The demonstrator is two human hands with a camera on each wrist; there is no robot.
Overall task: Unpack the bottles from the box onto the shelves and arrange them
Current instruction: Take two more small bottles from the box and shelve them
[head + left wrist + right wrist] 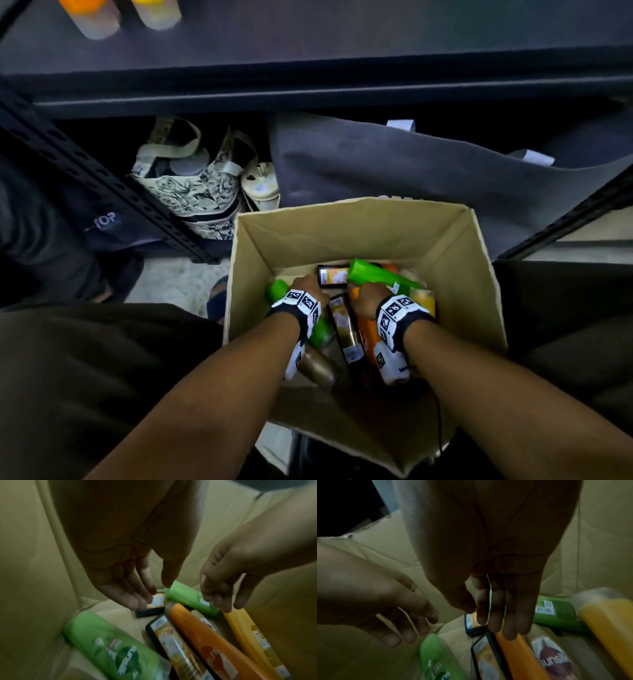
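both hands (337, 296) spread, empty, inside the box (359, 233); orange bottle (202, 639) lies flat, long axis toward the far wall.

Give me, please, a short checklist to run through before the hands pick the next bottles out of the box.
1. Left hand free, fingers relaxed: ok.
2. Right hand free, holding nothing: ok.
3. Bottles in reach: orange bottle and far green bottle lie just below the fingertips: ok.
4. Box open on top: ok.
5. Shelf has bare space: ok.
6. Bottle caps closed: cannot tell.
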